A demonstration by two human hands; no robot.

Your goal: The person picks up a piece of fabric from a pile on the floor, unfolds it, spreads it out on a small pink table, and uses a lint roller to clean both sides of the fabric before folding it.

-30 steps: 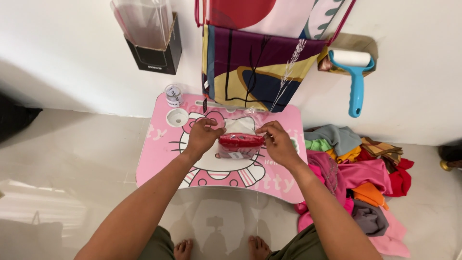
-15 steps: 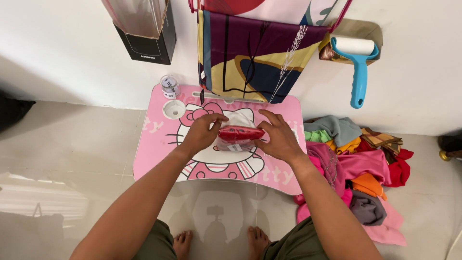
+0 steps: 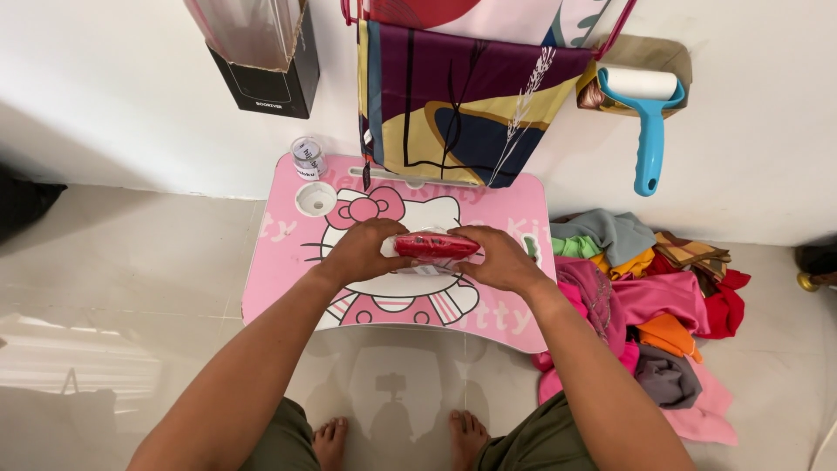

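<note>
Both my hands hold a folded red cloth in a clear plastic bag (image 3: 436, 246) over the middle of a small pink lap table (image 3: 279, 288) with a cartoon cat print. My left hand (image 3: 362, 250) grips the packet's left end and my right hand (image 3: 495, 257) grips its right end. The packet lies flat and horizontal between them, just above the tabletop.
A small clear jar (image 3: 307, 157) stands at the table's back left, by a round cup recess (image 3: 316, 199). A heap of coloured clothes (image 3: 649, 305) lies on the floor to the right. A patterned bag (image 3: 462, 105), a blue lint roller (image 3: 645, 113) and a black box (image 3: 261, 61) sit along the wall. My bare feet (image 3: 397, 440) are below.
My hands have flattened and squeezed the red packet into a narrower roll, and drawn together on it. The view has shifted slightly, so the table sits a bit lower in the frame.
</note>
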